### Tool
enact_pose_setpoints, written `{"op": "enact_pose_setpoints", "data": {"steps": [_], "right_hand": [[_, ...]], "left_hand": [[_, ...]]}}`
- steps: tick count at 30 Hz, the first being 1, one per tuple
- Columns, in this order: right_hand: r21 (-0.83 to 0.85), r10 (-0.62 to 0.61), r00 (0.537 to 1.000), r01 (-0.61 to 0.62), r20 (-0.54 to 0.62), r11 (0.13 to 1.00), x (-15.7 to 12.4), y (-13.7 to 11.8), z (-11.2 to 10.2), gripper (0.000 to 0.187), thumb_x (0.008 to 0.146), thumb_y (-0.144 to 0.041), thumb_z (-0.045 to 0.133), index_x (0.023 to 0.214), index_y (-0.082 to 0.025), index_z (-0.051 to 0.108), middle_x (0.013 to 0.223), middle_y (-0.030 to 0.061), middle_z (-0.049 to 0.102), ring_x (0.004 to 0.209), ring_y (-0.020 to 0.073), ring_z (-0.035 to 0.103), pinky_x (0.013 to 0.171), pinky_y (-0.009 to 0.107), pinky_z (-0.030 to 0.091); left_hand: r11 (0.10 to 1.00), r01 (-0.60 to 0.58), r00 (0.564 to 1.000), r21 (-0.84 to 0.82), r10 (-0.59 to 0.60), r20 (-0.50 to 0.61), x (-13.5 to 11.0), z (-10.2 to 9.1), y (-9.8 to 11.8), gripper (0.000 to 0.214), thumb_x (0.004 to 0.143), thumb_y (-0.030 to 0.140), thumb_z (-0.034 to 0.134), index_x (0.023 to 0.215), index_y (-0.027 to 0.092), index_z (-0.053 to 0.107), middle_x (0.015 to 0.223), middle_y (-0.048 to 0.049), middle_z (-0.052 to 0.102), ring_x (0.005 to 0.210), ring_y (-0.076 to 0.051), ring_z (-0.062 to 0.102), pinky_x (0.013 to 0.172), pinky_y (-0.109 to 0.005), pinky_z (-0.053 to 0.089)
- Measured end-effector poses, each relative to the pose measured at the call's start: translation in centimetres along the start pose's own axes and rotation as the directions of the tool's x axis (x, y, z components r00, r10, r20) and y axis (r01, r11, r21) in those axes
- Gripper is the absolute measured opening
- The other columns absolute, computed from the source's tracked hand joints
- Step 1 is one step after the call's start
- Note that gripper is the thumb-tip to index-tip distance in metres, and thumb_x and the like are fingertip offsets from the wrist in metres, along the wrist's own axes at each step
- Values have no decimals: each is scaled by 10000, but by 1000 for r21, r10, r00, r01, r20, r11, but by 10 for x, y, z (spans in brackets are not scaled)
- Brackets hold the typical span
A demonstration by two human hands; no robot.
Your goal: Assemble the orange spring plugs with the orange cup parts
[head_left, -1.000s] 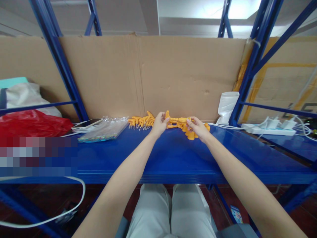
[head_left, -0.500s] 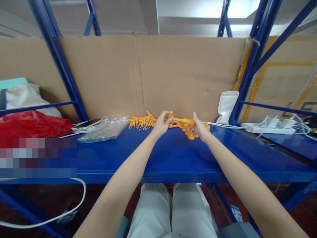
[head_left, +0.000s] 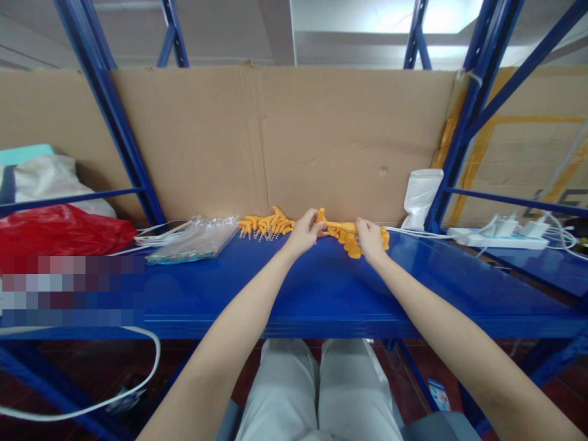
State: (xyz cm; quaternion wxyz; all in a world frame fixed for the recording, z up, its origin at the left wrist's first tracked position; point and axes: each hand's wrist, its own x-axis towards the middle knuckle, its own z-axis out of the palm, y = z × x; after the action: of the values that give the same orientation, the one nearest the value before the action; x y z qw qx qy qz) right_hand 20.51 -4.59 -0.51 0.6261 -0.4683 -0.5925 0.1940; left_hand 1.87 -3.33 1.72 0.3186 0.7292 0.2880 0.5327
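Observation:
Between my two hands is a long orange plastic piece (head_left: 340,227) with a flared end on its left and a thicker part on its right. My left hand (head_left: 304,234) is closed on the flared end. Around the thicker right end my right hand (head_left: 369,239) has its fingers closed. Under and beside the right hand lie several more orange pieces (head_left: 352,247), partly hidden by it. To the left, a row of orange pieces with small metal chains (head_left: 261,225) lies along the back of the blue shelf (head_left: 316,288).
A cardboard sheet (head_left: 331,141) stands behind the shelf. Left are clear plastic bags (head_left: 197,242), a phone-like flat object (head_left: 163,228) and a red bag (head_left: 64,229). At right stand a white pouch (head_left: 420,196), a power strip (head_left: 500,237) and blue uprights (head_left: 478,110).
My right hand has closed its fingers on the right end of the orange piece; its thumb was raised before. My left hand has shifted slightly right with the piece's flared end.

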Motion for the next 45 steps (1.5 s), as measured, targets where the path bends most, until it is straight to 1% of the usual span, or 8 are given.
{"op": "enact_pose_setpoints", "data": {"steps": [4, 16, 22, 25, 28, 34, 38, 45], "right_hand": [[-95, -70, 989, 57, -132, 994, -1, -7, -3, 451, 867, -580, 467, 571, -270, 327, 471, -38, 339, 489, 145, 377, 448, 268, 320], [-217, -149, 979, 116, -140, 969, -3, -21, -13, 475, 897, -532, 469, 545, -260, 302, 508, -39, 333, 542, 146, 370, 537, 290, 325], [-159, 1, 982, 29, 188, 987, 0, -11, -17, 544, 807, -744, 517, 584, -251, 464, 450, -30, 463, 433, 135, 435, 443, 261, 333], [-203, -101, 940, 173, 325, 964, -1, -11, -17, 507, 732, -726, 621, 632, -230, 581, 568, 14, 601, 527, 155, 529, 507, 272, 394], [-231, -216, 900, 318, 379, 920, -2, -12, -16, 430, 714, -650, 686, 660, -227, 633, 640, 24, 648, 631, 184, 581, 599, 295, 440], [-291, -261, 886, 384, 384, 876, 0, -9, -16, 273, 796, -501, 682, 799, -230, 707, 801, 64, 738, 769, 247, 665, 737, 364, 502], [-433, -310, 874, 460, 374, 775, 3, -7, -15, 249, 867, -438, 643, 944, -218, 733, 966, 111, 759, 908, 279, 681, 819, 387, 493], [-700, -424, 800, 588, 425, 406, -2, -18, -17, 348, 991, -382, 473, 1122, -147, 694, 985, 153, 732, 940, 285, 619, 796, 365, 400]], "left_hand": [[999, 21, 1000, -34, -21, 5, -1, 1, 3, 113, 885, 167, 611, 937, 177, 512, 816, 1, 628, 591, -98, 644, 426, -137, 389], [995, 83, 994, -48, -80, 73, -1, 4, 6, 88, 895, 160, 553, 958, 172, 494, 809, -18, 647, 590, -116, 645, 406, -142, 401], [992, 12, 1000, 127, -11, -5, -2, -7, 2, 119, 859, 170, 587, 968, 186, 541, 887, -24, 658, 638, -119, 642, 443, -154, 431], [964, -42, 999, 262, 49, -22, -3, -14, 2, 114, 839, 154, 604, 936, 195, 560, 846, -8, 645, 642, -108, 615, 519, -172, 461], [927, -107, 993, 358, 118, -8, -4, -17, 4, 115, 835, 138, 597, 925, 204, 570, 798, 1, 638, 683, -128, 616, 633, -216, 499], [908, -143, 986, 393, 167, -27, -5, -16, 6, 118, 838, 142, 616, 926, 210, 576, 795, 4, 643, 724, -144, 628, 719, -247, 506], [944, -72, 994, 323, 95, -55, -3, -16, 4, 142, 827, 120, 635, 930, 202, 582, 788, 14, 616, 646, -119, 607, 644, -225, 503], [992, 50, 997, 117, -43, -60, 3, -14, 2, 128, 832, 162, 652, 909, 190, 554, 757, 26, 593, 599, -102, 609, 434, -151, 468]]}}
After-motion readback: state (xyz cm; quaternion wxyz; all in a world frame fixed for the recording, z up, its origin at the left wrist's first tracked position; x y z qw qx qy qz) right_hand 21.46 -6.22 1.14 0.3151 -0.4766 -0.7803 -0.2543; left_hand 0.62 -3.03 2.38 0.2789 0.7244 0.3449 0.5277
